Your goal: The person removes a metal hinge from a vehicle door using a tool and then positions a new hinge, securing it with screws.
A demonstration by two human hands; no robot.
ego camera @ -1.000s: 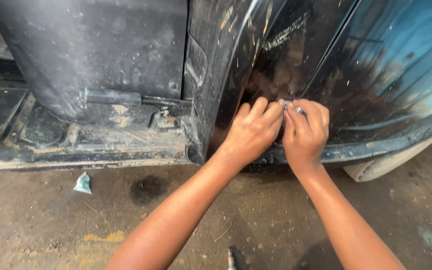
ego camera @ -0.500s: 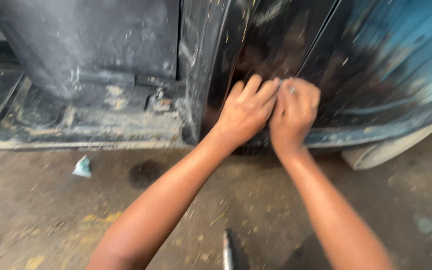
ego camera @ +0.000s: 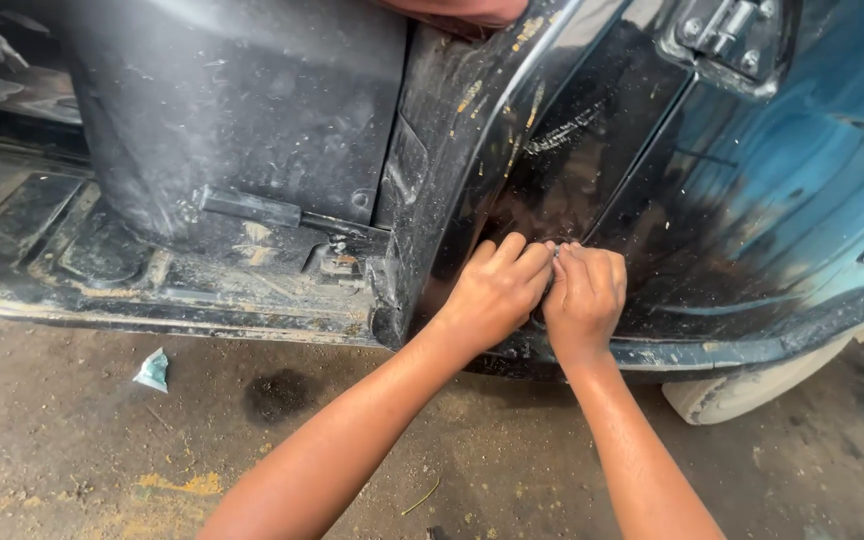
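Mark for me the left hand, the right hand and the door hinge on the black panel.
left hand (ego camera: 492,292), head view, on the back of the hand.
right hand (ego camera: 584,300), head view, on the knuckles.
door hinge (ego camera: 724,38), head view, on the metal plate with its bolts, at the top of the black panel (ego camera: 562,150).

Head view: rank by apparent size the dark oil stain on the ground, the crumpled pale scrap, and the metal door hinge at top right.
1. Door hinge, partly cut off by the frame edge.
2. Oil stain, close in size to the hinge, so that order is unsure.
3. Crumpled scrap, clearly smallest.
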